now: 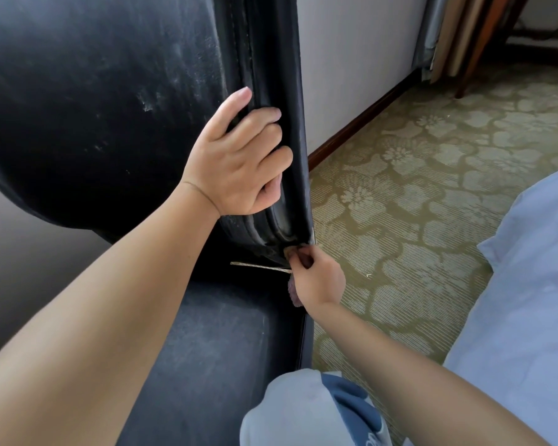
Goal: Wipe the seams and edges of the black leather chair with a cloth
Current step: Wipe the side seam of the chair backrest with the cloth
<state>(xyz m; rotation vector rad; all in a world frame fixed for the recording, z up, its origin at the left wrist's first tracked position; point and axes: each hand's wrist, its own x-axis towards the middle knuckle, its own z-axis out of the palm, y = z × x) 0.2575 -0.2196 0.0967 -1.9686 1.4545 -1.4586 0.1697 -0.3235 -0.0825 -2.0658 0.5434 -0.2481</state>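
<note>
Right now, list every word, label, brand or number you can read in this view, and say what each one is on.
No text here can be read.
A white printed mark on the blue patch of the clothing at the bottom edge is cut off and blurred.
The chair, cloth, carpet and wall show no writing.

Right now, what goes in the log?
left hand: gripping chair edge | right hand: pressing cloth into bottom seam
</note>
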